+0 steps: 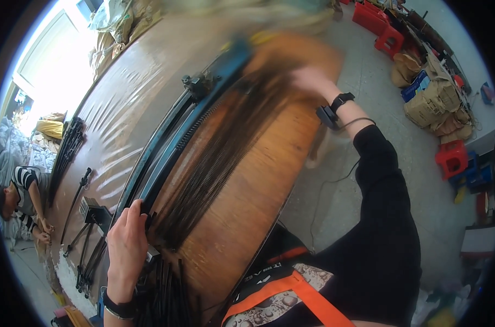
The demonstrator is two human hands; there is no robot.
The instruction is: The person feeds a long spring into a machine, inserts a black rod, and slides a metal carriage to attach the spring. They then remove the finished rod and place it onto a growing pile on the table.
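My left hand (pixel 128 242) is closed at the near end of a long blue metal rail fixture (pixel 168 155), fingers curled round a dark part there that I cannot make out. A long coil spring (pixel 195 129) lies along the rail. Beside it on the right, a bundle of long dark springs (pixel 209 174) is spread lengthwise on the wooden board. My right hand (pixel 311 80) reaches out near the far end of this bundle. Motion smears its fingers, so what they hold, if anything, does not show.
A clamp-like metal block (pixel 197 86) sits on the rail. Black rods (pixel 168 289) lie near my left wrist, with another bunch of black rods (pixel 67 147) at the table's far left. A co-worker in striped sleeves (pixel 29 188) works there. Red stools (pixel 389 41) stand at the right.
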